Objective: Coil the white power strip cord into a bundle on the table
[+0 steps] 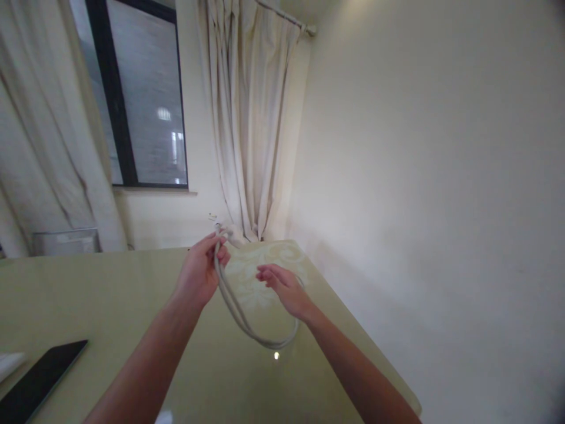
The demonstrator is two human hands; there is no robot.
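Note:
A pale grey cable (266, 342) hangs in a doubled loop above the table. My left hand (203, 265) is closed around its upper end, with the thumb and fingers pinching the strands and a short end sticking up past the fingertips. On the right, my right hand (282, 285) is held inside the loop's far side, its fingers stretched out and nothing visible in them. The cable passes behind that hand and wrist, so I cannot tell whether it touches them.
The glossy pale green table (247, 388) has a floral pattern near its far corner. A dark flat panel (42, 377) and a white object (9, 362) lie at the left. Behind are curtains (251, 118), a window (148, 94) and a wall socket (212, 217); a bare wall (424, 176) borders the right.

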